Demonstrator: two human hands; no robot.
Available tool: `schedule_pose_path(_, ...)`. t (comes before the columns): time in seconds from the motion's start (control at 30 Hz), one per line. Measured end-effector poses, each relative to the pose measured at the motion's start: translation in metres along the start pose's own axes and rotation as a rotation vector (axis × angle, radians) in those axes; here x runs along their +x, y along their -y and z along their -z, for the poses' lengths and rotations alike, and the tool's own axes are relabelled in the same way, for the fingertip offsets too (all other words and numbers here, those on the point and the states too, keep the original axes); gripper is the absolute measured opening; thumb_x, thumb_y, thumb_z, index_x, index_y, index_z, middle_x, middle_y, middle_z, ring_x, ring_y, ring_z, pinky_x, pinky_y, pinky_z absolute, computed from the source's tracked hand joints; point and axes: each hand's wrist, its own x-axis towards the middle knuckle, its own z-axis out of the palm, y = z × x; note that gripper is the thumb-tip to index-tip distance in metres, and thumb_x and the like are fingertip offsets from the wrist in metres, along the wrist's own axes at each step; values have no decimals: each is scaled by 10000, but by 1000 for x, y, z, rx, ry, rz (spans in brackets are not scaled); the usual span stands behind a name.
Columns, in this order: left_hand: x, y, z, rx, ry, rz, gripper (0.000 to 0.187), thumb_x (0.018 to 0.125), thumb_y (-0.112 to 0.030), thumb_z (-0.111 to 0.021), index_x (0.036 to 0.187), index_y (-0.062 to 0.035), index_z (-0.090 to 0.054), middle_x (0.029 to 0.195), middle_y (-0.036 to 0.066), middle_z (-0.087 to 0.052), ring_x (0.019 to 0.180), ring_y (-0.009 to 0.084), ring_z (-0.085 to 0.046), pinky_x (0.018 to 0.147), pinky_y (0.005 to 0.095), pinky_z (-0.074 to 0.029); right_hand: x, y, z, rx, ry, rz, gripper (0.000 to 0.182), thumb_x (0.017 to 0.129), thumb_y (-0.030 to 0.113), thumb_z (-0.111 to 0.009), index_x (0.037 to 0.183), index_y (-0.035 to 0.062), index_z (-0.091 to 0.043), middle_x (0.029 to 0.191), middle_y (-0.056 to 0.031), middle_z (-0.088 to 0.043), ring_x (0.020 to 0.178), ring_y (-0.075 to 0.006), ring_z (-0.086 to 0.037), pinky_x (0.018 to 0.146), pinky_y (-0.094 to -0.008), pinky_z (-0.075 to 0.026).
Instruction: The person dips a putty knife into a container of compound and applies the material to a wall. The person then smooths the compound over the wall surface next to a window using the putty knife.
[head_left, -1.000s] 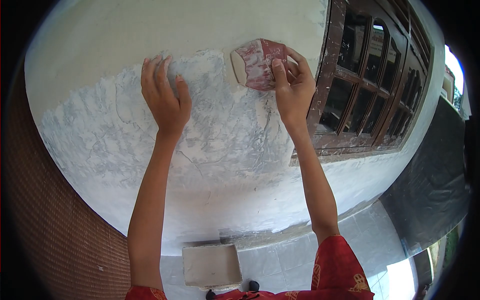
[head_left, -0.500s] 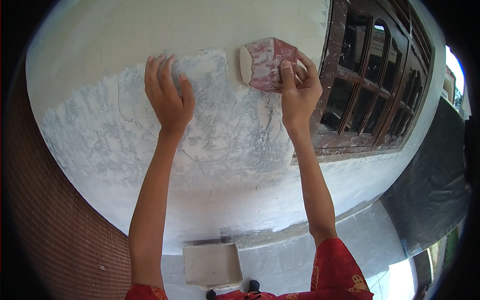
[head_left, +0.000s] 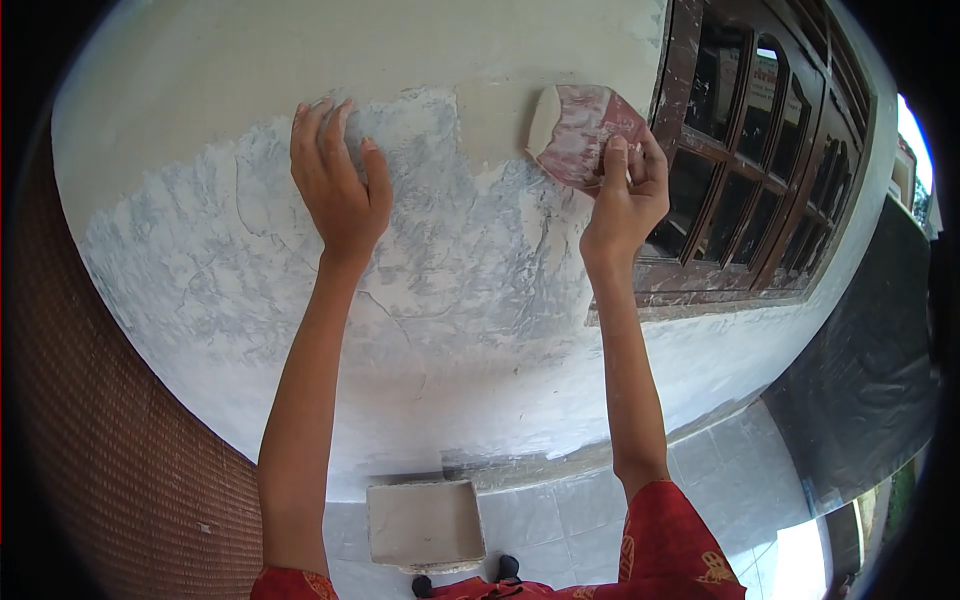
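Note:
My right hand (head_left: 627, 205) grips a flat red putty scraper (head_left: 590, 130), thumb on its near face and fingers behind. Cream putty smears the scraper, thickest along its left edge, which lies at the wall. The wall (head_left: 420, 230) has a smooth beige coat across the top and a patchy grey-white surface with fine cracks below it. On the left, my left hand (head_left: 340, 185) rests fingertips at the wall near the border of the two coats, fingers apart and holding nothing.
A brown wooden window (head_left: 740, 150) with glass panes is right beside my right hand. Below, a tray (head_left: 425, 530) of pale putty stands on the grey tiled floor (head_left: 590, 525) by my feet. A woven panel (head_left: 130, 450) borders the left, a dark sheet (head_left: 850, 350) the right.
My right hand has slid the scraper to the right and slightly down, nearer the window frame. The left hand stays almost where it was.

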Motion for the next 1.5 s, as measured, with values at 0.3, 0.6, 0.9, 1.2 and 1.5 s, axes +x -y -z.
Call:
schedule_pose_path(0.3,0,0,1,18,0,-4,389,978,-202,-492,1319,-22,-539,1383,165,-475,1370,376,-383,1105,520,-327,7,-3,5,-118,3,13,293,984,60,-605,1255,-47,-572,993,-127,-712,893,-111,-666,756,-234,-537)
schedule_pose_path(0.6,2,-1,2,-15,46,-27,410,986,-213,-492,1352,-31,-521,1418,157,-449,1395,373,-347,1119,522,-299,29,24,46,-103,-173,55,348,988,43,-573,1302,-84,-492,1053,-140,-695,953,-155,-685,769,-268,-609)
schedule_pose_path(0.9,-6,-4,60,-155,129,96,436,978,-183,-510,1392,-50,-480,1450,144,-415,1434,371,-284,1153,536,-252,-29,80,17,-203,-46,98,342,988,50,-586,1298,-72,-512,985,-115,-712,893,-96,-666,735,-211,-553)
schedule_pose_path(1.2,-5,0,152,-206,150,194,427,986,-165,-500,1394,-45,-455,1445,148,-406,1439,371,-260,1155,529,-252,-90,139,-17,-173,75,42,364,983,63,-604,1304,-74,-504,997,-130,-711,919,-109,-673,775,-228,-564)
schedule_pose_path(1.5,0,-28,261,-84,255,140,425,986,-154,-501,1392,-40,-452,1434,147,-433,1432,375,-270,1160,517,-245,-150,173,7,-42,128,-58,357,977,68,-614,1293,-66,-517,992,-139,-707,882,-120,-685,727,-229,-577)
